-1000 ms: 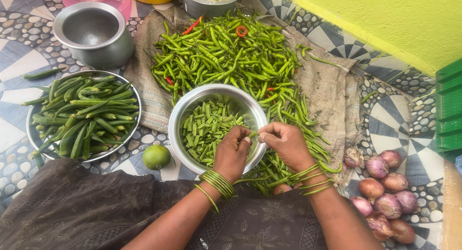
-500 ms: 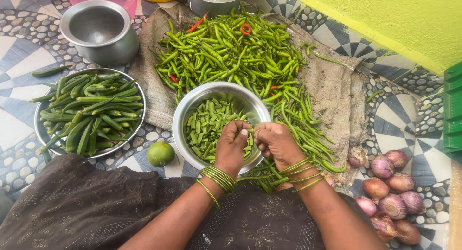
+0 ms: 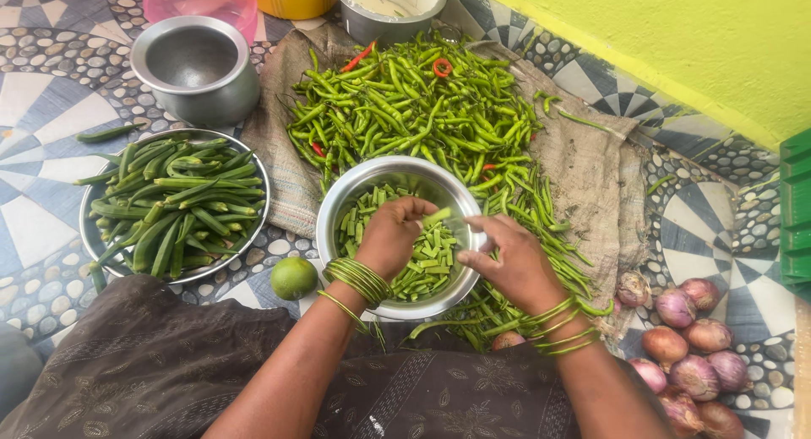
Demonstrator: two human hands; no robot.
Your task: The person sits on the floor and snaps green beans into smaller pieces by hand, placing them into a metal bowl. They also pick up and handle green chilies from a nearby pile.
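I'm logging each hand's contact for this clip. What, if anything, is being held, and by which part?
The left hand pinches a green chilli piece by one end, over the steel bowl. The right hand sits at the bowl's rim; whether its grip holds anything cannot be told.

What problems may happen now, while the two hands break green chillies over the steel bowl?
1. The left hand and right hand touch raw chilli pieces, so the skin may burn.
2. The steel bowl sits partly on the chilli pile at the sack's edge; pressing on its rim might tip it.
3. The lime lies loose beside the bowl and may roll if bumped.
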